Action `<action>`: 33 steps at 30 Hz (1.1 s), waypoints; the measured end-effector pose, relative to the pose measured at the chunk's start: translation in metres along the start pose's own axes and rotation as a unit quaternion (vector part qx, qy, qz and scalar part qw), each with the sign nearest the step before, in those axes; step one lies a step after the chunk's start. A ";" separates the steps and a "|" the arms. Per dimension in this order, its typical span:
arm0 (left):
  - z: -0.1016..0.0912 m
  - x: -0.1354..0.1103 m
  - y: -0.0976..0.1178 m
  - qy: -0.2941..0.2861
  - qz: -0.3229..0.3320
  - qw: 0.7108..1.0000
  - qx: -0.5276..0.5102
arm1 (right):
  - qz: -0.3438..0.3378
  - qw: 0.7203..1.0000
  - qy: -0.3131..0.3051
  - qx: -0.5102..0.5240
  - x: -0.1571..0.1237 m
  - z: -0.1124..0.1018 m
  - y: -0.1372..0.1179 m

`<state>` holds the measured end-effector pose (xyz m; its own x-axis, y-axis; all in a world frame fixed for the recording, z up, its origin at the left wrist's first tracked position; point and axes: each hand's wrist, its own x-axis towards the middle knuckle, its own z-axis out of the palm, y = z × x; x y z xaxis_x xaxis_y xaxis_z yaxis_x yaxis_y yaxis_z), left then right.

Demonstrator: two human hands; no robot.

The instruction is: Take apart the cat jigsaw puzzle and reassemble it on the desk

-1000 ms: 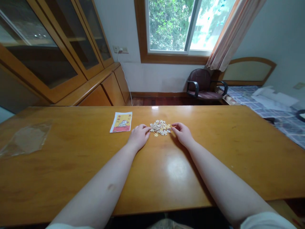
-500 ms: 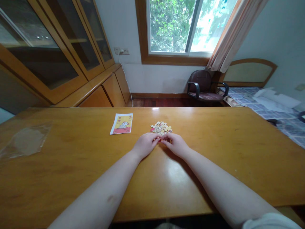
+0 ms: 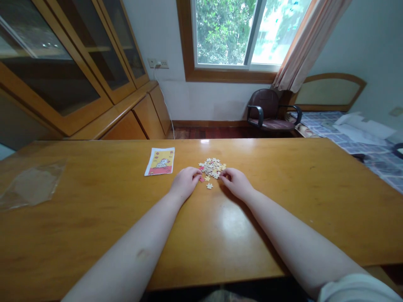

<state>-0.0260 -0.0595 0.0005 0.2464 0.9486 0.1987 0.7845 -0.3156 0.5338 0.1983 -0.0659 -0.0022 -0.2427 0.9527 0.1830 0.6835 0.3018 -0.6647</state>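
Note:
A heap of small jigsaw puzzle pieces point(image 3: 212, 167) lies on the wooden table, most showing pale backs. My left hand point(image 3: 185, 181) rests at the heap's left side, its thumb and fingers closed at a red puzzle piece point(image 3: 202, 179). At the right edge of the heap, my right hand point(image 3: 235, 181) has its thumb and fingertips pinched together; what they hold, if anything, is too small to tell. Between the hands, a single pale piece point(image 3: 209, 186) lies apart, with a yellow piece point(image 3: 207, 178) just beyond it.
Left of the heap lies a picture card point(image 3: 161, 162) with a white animal on yellow and red. A clear plastic bag point(image 3: 33, 184) is at the table's far left. Beyond the table point(image 3: 283, 167) stand an office chair point(image 3: 267, 109), a bed and a glass-doored cabinet point(image 3: 122, 96).
My hands, together in front of the heap before, have moved apart to its two sides. A loose pale piece now shows between them.

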 end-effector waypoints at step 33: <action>-0.014 -0.015 0.016 -0.082 0.017 0.995 0.061 | -0.182 0.978 -0.083 -0.050 -0.007 0.000 -0.003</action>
<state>-0.0249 -0.0796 0.0179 0.3562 0.9316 0.0721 0.8352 -0.3521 0.4224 0.1980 -0.0738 -0.0019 -0.5860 0.7644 0.2688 0.5927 0.6306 -0.5010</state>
